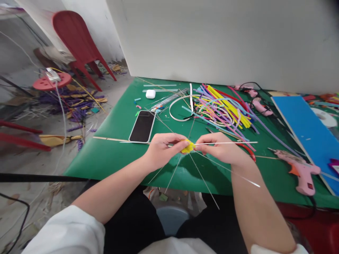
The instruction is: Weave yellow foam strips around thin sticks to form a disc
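Note:
My left hand (pixel 169 146) pinches a small yellow woven centre (pixel 188 146) between thumb and fingers, above the green table. Several thin, stiff rods (pixel 203 180) fan out from this centre like spokes, toward me and to both sides. My right hand (pixel 217 146) is closed at the right edge of the yellow piece, fingertips around the base of a pale rod (pixel 233 143) that points right. Whether it also grips a yellow strand is too small to tell. Behind the left wrist lies a phone (pixel 143 126).
On the green table (pixel 106 158) lie a pile of coloured pipe cleaners (pixel 227 106), a white headband (pixel 172 109) and a white earbud case (pixel 150 94). A pink glue gun (pixel 302 169) and a blue board (pixel 304 130) are at right. Red pliers handles (pixel 249 151) show behind my right wrist.

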`<state>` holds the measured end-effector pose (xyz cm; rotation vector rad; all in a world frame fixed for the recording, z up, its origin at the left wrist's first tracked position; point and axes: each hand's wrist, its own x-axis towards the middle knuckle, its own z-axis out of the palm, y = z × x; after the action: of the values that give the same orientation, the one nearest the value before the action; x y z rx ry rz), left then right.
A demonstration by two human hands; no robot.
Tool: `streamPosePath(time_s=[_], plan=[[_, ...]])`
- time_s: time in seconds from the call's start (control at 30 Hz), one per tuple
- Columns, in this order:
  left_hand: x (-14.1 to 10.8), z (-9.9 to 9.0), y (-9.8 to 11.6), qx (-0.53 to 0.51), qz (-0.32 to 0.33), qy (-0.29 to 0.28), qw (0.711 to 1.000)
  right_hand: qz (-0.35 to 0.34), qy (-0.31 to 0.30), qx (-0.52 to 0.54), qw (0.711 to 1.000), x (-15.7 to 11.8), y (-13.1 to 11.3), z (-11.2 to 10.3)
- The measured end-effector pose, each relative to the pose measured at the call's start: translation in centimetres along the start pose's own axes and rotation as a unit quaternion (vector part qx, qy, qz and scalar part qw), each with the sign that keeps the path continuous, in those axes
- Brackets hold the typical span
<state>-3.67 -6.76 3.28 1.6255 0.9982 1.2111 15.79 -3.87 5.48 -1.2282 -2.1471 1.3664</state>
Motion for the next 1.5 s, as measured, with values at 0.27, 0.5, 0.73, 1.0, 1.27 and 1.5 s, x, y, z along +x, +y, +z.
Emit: streamPosePath(time_s=[0.27, 0.5, 0.73, 1.0, 1.27, 1.5], plan=[[0.5, 0.0, -0.8, -0.075, -0.067, 0.055, 0.993, -0.019, 0.056, 0.048, 0.997, 0.1, 1.1, 0.7], [0.5, 0.5, -1.9, -0.085, -0.108, 0.034, 0.990, -0.042, 0.058, 0.205, 0.976, 0.6, 1.1, 1.7], [0.5, 0.7, -2.3, -0.122, -0.132, -0.009, 0.984, -0.012, 0.120, 0.144, 0.982, 1.2, 1.3, 2.3], [0.9, 0.5, -2.4, -0.130, -0.140, 0.046, 0.980, 0.002, 0.096, 0.048, 0.994, 0.8, 1.3, 2.2], [1.0, 0.3, -2.6, -0.087, -0.145, 0.103, 0.980, -0.086, 0.094, -0.170, 0.977, -0.4, 0.3, 2.4], [0.9, 0.3, -3.3, -0.027, -0.124, 0.102, 0.987, -0.076, 0.177, -0.386, 0.902, -1.5, -0.7, 2.9]])
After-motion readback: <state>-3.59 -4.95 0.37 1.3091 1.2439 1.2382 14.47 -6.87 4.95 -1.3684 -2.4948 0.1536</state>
